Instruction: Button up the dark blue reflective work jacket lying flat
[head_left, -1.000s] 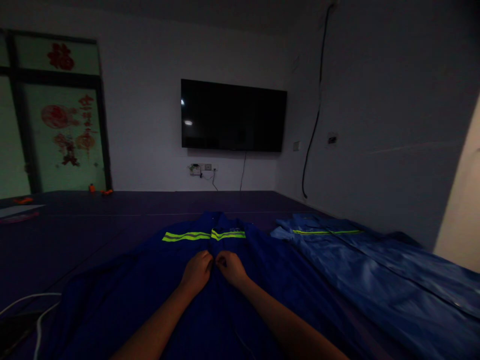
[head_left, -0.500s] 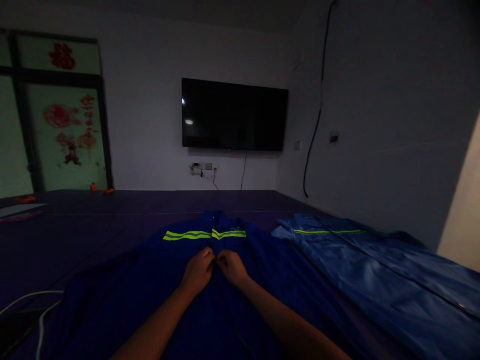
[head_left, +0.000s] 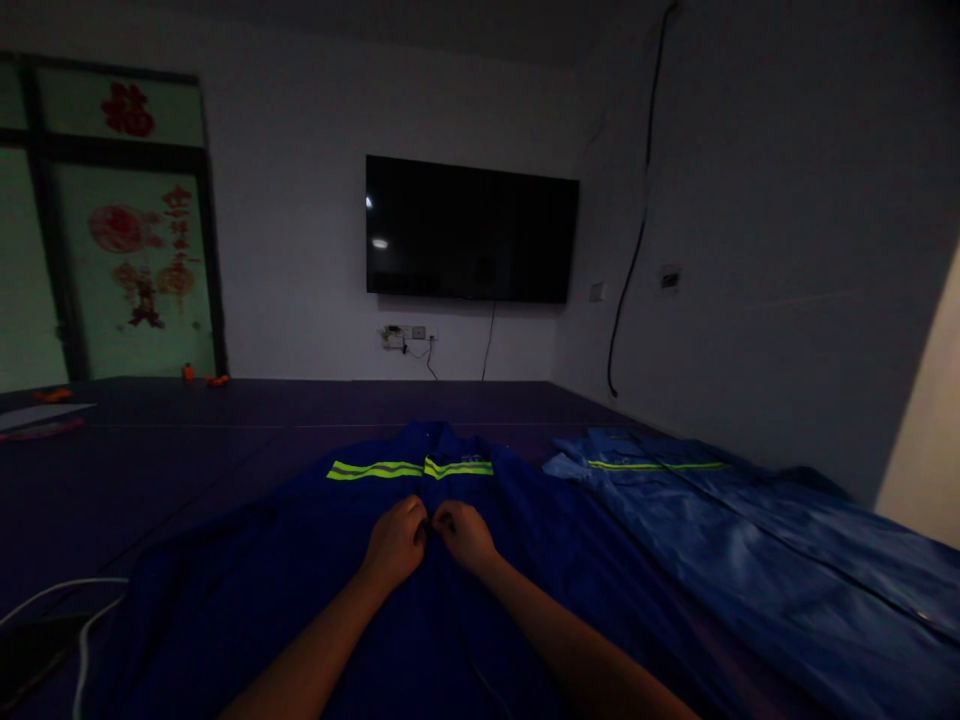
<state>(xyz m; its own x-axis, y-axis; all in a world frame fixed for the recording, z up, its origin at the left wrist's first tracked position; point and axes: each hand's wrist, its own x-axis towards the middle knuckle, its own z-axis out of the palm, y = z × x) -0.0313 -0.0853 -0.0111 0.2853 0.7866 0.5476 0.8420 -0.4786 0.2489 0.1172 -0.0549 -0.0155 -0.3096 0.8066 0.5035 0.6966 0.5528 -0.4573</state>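
Observation:
A dark blue work jacket [head_left: 300, 570] with yellow-green reflective strips across the chest lies spread out before me, collar pointing away. My left hand [head_left: 397, 535] pinches the cloth at the front opening, just below the strips. Close beside it, my right hand [head_left: 463, 530] pinches the other side of that opening, its fingers curled. A small gap separates the two hands. Whatever sits between the fingertips, a button or a zip, is too dark and too hidden to make out.
A lighter blue garment [head_left: 735, 560] with a thin yellow-green strip lies to the right. At the lower left a white cable [head_left: 82, 640] runs beside a dark flat object [head_left: 34, 650]. Small orange things [head_left: 217, 381] rest near the door. A television [head_left: 472, 230] hangs on the far wall.
Both hands stay at the jacket's front opening, with barely any shift of the fingers. The jacket lies as before, and the view has moved very slightly.

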